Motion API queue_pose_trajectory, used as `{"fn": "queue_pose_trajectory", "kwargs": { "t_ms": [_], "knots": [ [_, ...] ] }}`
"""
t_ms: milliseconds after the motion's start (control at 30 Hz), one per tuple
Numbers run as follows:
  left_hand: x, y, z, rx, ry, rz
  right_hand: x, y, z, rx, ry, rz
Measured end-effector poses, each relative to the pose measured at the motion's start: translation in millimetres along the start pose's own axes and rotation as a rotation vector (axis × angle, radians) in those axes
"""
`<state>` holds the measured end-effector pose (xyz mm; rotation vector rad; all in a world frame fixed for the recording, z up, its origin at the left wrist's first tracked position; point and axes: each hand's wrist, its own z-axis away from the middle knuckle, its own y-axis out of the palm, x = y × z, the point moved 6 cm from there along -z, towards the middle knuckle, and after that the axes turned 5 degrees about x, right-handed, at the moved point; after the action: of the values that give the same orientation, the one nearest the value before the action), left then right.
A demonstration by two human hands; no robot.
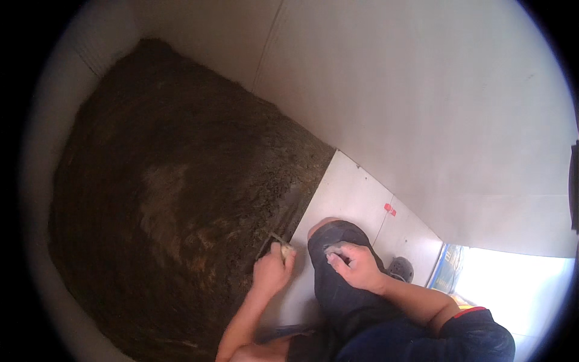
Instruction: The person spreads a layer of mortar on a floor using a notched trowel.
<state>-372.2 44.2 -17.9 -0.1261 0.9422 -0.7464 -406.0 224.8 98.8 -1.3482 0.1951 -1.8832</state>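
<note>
My left hand (275,268) grips a trowel (286,247) by its pale handle, with its thin metal shank reaching into the dark, damp mortar bed (151,120) along the edge of the laid pale tiles (332,187). The trowel's blade is hard to make out against the mortar. My right hand (353,265) is at my bent, dark-clothed knee, fingers curled; whether anything is inside them is hidden.
Pale walls (422,90) border the mortar and tiles. A small red piece (390,209) sits on a tile joint. A grey clog (400,269) is beside my leg. At right is a bright opening (506,289) with a blue printed package (446,268) at its edge.
</note>
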Motion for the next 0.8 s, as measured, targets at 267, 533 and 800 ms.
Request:
{"fn": "queue_pose_trajectory", "kwargs": {
  "t_ms": [267, 533, 800],
  "knots": [
    [11.3, 30.5, 39.6, -0.050, -0.045, -0.105, -6.9, -0.7, -1.1, -0.009, -0.066, 0.023],
    [-7.4, -11.3, 81.7, -0.197, 0.071, 0.106, 7.5, 101.4, -5.7, 0.441, 0.197, -0.187],
    [-28.2, -54.9, 118.6, -0.455, 0.443, 0.050, 21.6, 126.2, -39.2, -0.028, 0.390, -1.238]
  ]
}}
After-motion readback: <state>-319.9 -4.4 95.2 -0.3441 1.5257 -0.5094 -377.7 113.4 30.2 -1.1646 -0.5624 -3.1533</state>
